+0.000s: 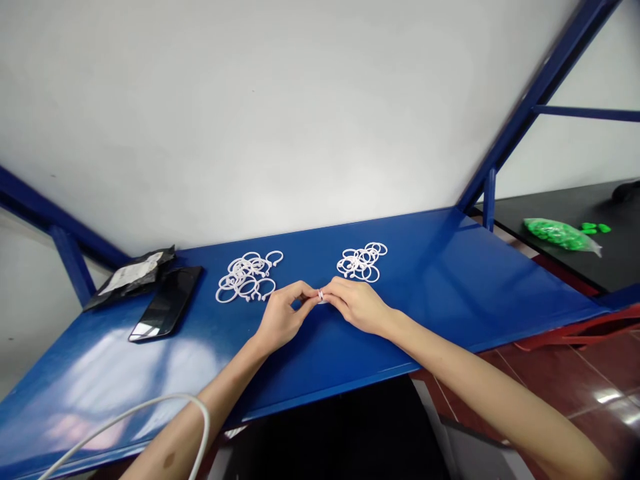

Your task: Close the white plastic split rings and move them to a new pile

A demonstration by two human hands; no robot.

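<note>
With the left hand and right hand both pinching the mostly hidden white ring, keep both grips level and press gently

Glossy blue table carries black packet at back left, dark phone just beside it, loose heap of white rings left of centre and, farther right, smaller heap of white rings.
</note>
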